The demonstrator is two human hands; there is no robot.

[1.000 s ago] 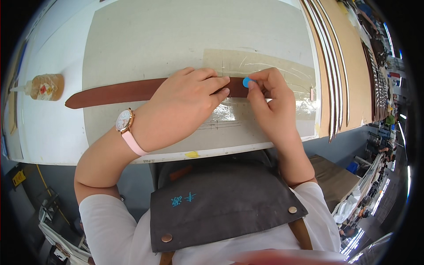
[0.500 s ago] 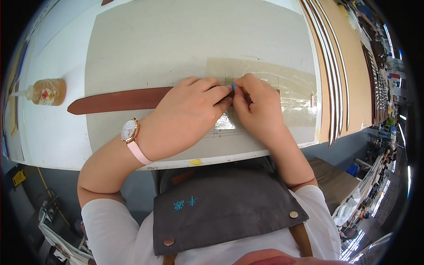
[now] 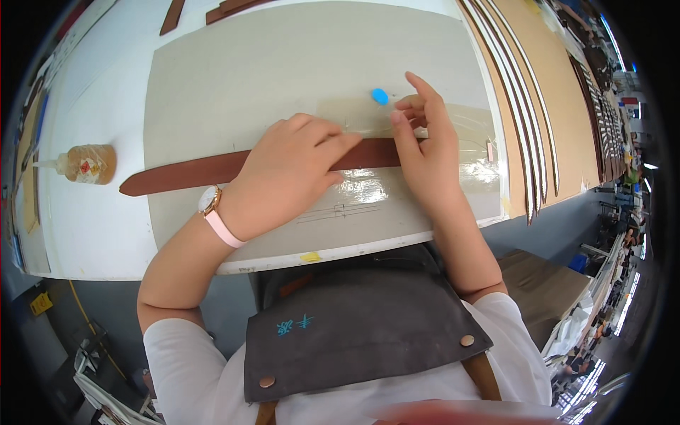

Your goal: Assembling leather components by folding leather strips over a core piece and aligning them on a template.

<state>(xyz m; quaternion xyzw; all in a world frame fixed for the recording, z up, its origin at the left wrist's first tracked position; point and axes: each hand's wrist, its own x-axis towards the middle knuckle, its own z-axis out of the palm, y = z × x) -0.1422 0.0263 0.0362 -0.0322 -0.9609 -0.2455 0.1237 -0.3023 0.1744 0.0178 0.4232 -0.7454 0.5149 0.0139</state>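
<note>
A tapered brown leather strap lies nearly crosswise on a grey mat, its pointed end reaching left past the mat onto the white tabletop. Steadying it well probably calls for light, even pressure from the left hand, with the fingers clear of the exposed stretch between the hands and the strap's long edges lying true, so that it neither skews nor takes a dent. Its face looks smooth, matt and even in colour, with a faint bend that may come from the lens; the right end is hidden behind the right hand. The left hand lies palm down across the strap's middle, thumb apart from the fingers; whether it pinches the edges or simply presses, I cannot tell. The right hand is unclosed and holds nothing visible, its index finger extended and the others loosely bent, and whether it touches the strap is unclear. Just beyond its fingertips is a small blue rounded piece, apart from them. Clear glossy film shows under the strap near ruled lines. Farther out stand a bottle of amber liquid at left and long, narrow strips at right.
</note>
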